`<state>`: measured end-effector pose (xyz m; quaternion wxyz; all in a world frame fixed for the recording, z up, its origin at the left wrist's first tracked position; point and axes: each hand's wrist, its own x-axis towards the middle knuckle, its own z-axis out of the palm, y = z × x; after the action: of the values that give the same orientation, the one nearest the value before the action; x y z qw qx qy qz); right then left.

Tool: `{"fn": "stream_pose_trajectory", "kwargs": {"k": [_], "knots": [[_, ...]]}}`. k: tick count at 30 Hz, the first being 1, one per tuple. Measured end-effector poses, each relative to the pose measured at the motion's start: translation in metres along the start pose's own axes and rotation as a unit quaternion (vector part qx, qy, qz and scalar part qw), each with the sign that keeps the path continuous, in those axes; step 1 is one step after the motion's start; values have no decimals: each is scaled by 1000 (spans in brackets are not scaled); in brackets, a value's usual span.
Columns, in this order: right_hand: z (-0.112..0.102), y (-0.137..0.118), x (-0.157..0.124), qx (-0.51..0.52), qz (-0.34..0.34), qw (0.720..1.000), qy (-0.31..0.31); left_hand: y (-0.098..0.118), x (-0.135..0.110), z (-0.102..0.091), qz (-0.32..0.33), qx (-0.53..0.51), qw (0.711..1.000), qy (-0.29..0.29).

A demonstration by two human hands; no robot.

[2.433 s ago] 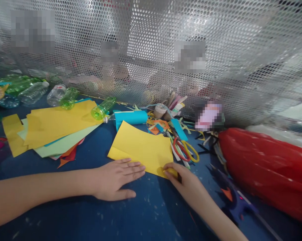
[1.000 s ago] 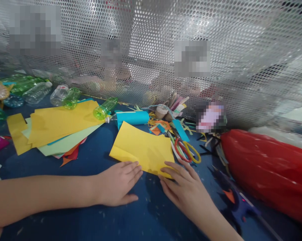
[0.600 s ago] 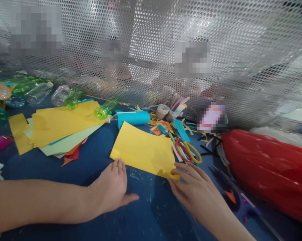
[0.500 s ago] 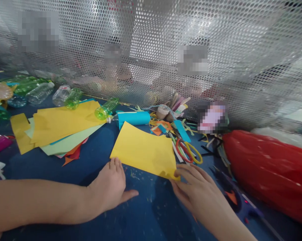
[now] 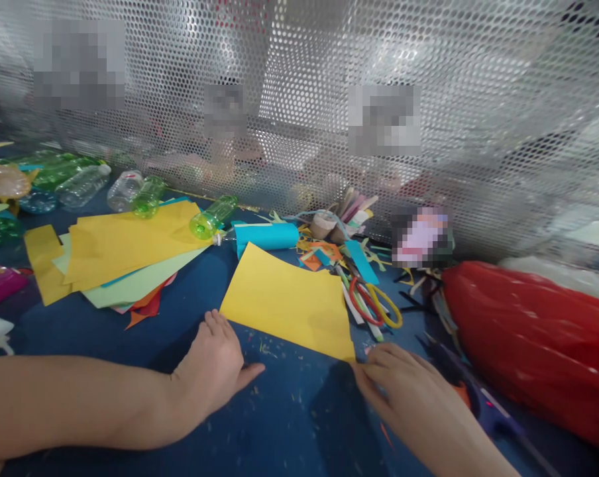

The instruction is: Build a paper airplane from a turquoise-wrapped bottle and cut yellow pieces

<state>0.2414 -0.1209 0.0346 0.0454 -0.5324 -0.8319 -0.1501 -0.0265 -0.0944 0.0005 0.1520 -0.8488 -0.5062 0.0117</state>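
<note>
A yellow sheet of paper [image 5: 289,301] lies on the blue table in front of me, its far edge curling slightly up. My left hand [image 5: 215,354] rests by its near left corner, thumb stretched out and fingers bent down beside the edge. At the near right corner is my right hand [image 5: 393,374], its thumb tip by the corner and its fingers just off the sheet, loosely bent and apart from the thumb. Behind the sheet lies a bottle wrapped in blue paper [image 5: 267,235]. Scissors with red and yellow handles [image 5: 376,305] sit right of the sheet.
Stacked coloured paper [image 5: 130,238] and several plastic bottles [image 5: 83,185] lie to the left. A purple glue gun [image 5: 493,411] with a lit red light and a red plastic bag [image 5: 533,338] are at right. Paper scraps [image 5: 319,252] lie before a perforated metal screen [image 5: 299,99].
My right hand has slid right, its fingers coming off the sheet's near right corner. My left hand has drawn slightly left from the edge. The sheet stays nearly in place.
</note>
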Motion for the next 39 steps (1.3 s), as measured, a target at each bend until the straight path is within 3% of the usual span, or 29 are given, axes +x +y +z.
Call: {"fn": "stream_pose_trajectory", "kwargs": {"k": [8,12,15,19,25,29,31,33,36,37,39], "knots": [[3,0,-1,12,18,999,-31,-1,2,-10,3,78,997,-5],[3,5,-3,-31,25,999,-24,-2,2,-15,11,107,994,-12],[1,9,0,-54,73,996,18,-1,1,-13,8,124,992,4],[8,6,9,35,117,987,109,0,-1,-9,1,128,992,23],[34,-6,14,148,73,986,33,0,-2,-6,5,126,991,39],[31,-10,16,211,83,974,26,-7,6,-9,22,74,994,72],[27,-10,16,241,87,966,27,-13,11,-11,63,17,991,120],[23,-10,15,271,85,958,23,-19,15,-13,149,-48,969,192],[19,-8,12,311,104,943,56,-23,12,-12,331,-108,889,298],[17,-8,11,326,123,933,84,-23,10,-11,375,-119,865,311],[12,-8,10,370,180,896,165,-23,7,-9,405,-167,847,302]]}}
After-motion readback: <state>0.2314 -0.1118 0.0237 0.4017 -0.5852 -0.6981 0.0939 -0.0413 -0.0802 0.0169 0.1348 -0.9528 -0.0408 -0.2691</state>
